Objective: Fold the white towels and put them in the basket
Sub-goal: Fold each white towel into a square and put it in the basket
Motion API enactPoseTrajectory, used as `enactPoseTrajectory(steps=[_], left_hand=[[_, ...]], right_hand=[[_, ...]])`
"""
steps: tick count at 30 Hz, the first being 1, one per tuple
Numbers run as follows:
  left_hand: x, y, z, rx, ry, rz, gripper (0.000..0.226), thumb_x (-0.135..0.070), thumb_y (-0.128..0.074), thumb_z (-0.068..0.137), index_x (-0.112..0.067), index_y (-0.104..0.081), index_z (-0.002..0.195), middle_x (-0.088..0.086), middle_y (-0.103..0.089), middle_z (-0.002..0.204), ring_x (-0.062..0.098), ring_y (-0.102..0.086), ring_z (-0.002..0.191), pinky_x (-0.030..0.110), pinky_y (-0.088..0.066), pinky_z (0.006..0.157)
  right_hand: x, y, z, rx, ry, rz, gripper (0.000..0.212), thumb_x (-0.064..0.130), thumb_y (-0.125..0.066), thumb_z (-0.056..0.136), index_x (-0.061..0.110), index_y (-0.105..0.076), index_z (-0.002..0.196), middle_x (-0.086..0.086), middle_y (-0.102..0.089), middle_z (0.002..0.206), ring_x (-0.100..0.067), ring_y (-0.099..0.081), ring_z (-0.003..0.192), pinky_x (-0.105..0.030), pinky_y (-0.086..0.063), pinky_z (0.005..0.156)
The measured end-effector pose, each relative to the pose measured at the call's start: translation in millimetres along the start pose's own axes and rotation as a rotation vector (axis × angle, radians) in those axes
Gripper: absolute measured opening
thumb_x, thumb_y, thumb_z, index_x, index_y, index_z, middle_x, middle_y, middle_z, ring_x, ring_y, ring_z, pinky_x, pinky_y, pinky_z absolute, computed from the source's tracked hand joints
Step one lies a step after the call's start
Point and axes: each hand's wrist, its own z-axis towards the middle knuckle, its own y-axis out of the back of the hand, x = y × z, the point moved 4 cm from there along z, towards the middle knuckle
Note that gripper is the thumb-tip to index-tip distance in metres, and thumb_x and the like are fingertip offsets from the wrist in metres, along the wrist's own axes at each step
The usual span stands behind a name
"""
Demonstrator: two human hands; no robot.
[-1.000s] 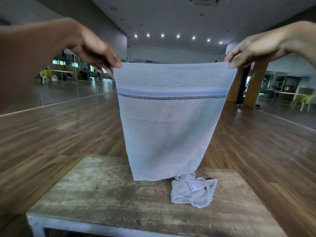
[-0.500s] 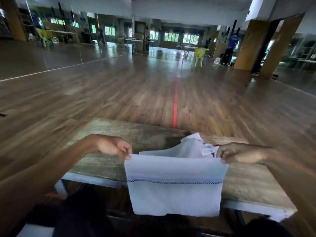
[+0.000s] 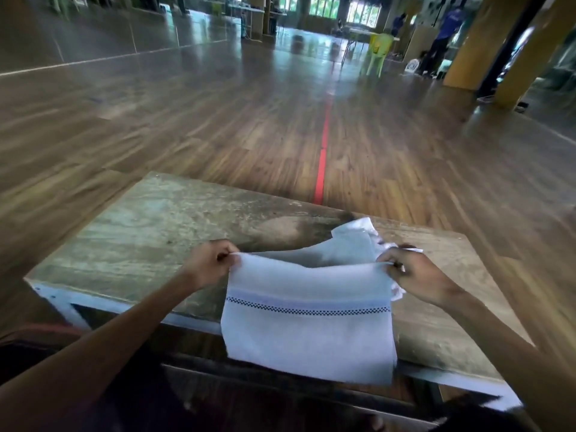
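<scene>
L hand & R hand each pinch a top corner of white towel. Towel hangs over tabletop near edge. 2nd towel crumpled behind it, nr far right.

A glossy wood-plank floor fills the wide hall, with a red line running up the middle of the frame. A worn, stained wooden surface sits at lower centre. Yellow pillars rise at upper right. Bright windows, a green plastic chair and a standing person in blue show along the top.
</scene>
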Motion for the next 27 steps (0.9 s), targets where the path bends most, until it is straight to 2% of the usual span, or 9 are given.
enactPoseTrajectory(steps=[2, 5, 8, 11, 14, 17, 20, 22, 27], left_hand=[[3.2, -4.7, 16.9, -0.041, 0.028, -0.034, 0.014, -0.016, -0.063, 0.089, -0.024, -0.067, 0.078, -0.008, -0.069, 0.082, 0.015, -0.065, 0.082, 0.030, -0.047, 0.073], [8.6, -16.0, 39.2, -0.042, 0.062, 0.048, 0.011, -0.023, -0.065, 0.088, -0.020, -0.074, 0.092, -0.002, -0.073, 0.092, 0.018, -0.067, 0.089, 0.024, -0.043, 0.069], [15.1, -26.9, 51.4, -0.074, 0.108, 0.121, 0.017, -0.027, -0.066, 0.087, -0.024, -0.075, 0.101, -0.002, -0.073, 0.103, 0.017, -0.066, 0.095, 0.020, -0.039, 0.064], [21.4, -36.0, 56.4, -0.076, 0.081, 0.183, 0.019, -0.033, -0.067, 0.085, -0.032, -0.073, 0.102, -0.006, -0.071, 0.107, 0.016, -0.065, 0.095, 0.024, -0.047, 0.075], [24.2, -40.8, 54.2, -0.037, 0.034, 0.240, 0.023, -0.038, -0.065, 0.086, -0.034, -0.071, 0.107, -0.006, -0.069, 0.109, 0.017, -0.064, 0.096, 0.033, -0.049, 0.084], [22.6, -37.4, 53.9, -0.035, -0.043, 0.219, 0.020, -0.029, -0.066, 0.087, -0.023, -0.074, 0.105, 0.000, -0.071, 0.102, 0.014, -0.064, 0.087, 0.021, -0.044, 0.072], [19.9, -28.8, 52.0, -0.056, -0.079, 0.090, 0.014, -0.018, -0.066, 0.088, -0.015, -0.076, 0.097, -0.002, -0.072, 0.089, -0.011, -0.058, 0.070, 0.005, -0.037, 0.060], [20.3, -27.2, 48.7, -0.049, -0.073, 0.069, 0.013, -0.018, -0.065, 0.088, -0.015, -0.076, 0.094, -0.004, -0.071, 0.086, -0.019, -0.054, 0.068, 0.005, -0.038, 0.058], [24.9, -30.9, 45.0, 0.014, -0.064, 0.148, 0.020, -0.030, -0.066, 0.087, -0.025, -0.073, 0.105, -0.012, -0.058, 0.084, -0.003, -0.055, 0.068, 0.008, -0.034, 0.060]], right_hand=[[0.1, 9.0, 21.1, -0.012, 0.011, 0.000, 0.024, -0.001, -0.056, 0.088, 0.021, -0.064, 0.088, 0.006, -0.066, 0.090, 0.000, -0.058, 0.083, -0.009, -0.040, 0.073], [-1.3, 14.2, 51.8, -0.022, -0.005, -0.029, 0.020, 0.004, -0.059, 0.088, 0.022, -0.065, 0.086, 0.002, -0.068, 0.092, -0.015, -0.061, 0.086, -0.027, -0.045, 0.080], [-6.1, 11.6, 79.2, -0.017, -0.041, -0.048, 0.015, 0.008, -0.062, 0.088, 0.021, -0.066, 0.085, -0.003, -0.070, 0.092, -0.022, -0.063, 0.087, -0.035, -0.049, 0.083], [-12.2, 5.4, 96.3, 0.007, -0.064, -0.087, 0.015, 0.015, -0.063, 0.088, 0.030, -0.064, 0.083, -0.001, -0.070, 0.091, -0.020, -0.064, 0.088, -0.039, -0.048, 0.088], [-14.6, -5.0, 99.4, 0.070, -0.071, -0.115, 0.009, 0.019, -0.061, 0.090, 0.027, -0.064, 0.087, 0.001, -0.068, 0.093, -0.017, -0.061, 0.090, -0.033, -0.045, 0.087], [-17.4, -9.8, 96.5, 0.081, -0.043, -0.117, 0.012, 0.020, -0.062, 0.089, 0.031, -0.062, 0.085, 0.002, -0.068, 0.094, -0.013, -0.060, 0.090, -0.029, -0.044, 0.082], [-20.8, -8.0, 92.8, 0.071, -0.022, -0.096, 0.022, 0.019, -0.063, 0.088, 0.038, -0.060, 0.078, 0.005, -0.068, 0.091, -0.011, -0.060, 0.090, -0.031, -0.046, 0.083], [-20.4, -6.9, 91.0, 0.077, -0.018, -0.095, 0.023, 0.019, -0.063, 0.089, 0.040, -0.059, 0.079, 0.004, -0.068, 0.091, -0.013, -0.061, 0.091, -0.034, -0.048, 0.084], [-19.3, -2.2, 94.3, 0.031, -0.031, -0.145, 0.019, 0.027, -0.063, 0.088, 0.041, -0.060, 0.077, 0.009, -0.067, 0.084, -0.010, -0.060, 0.088, -0.045, -0.039, 0.097]])
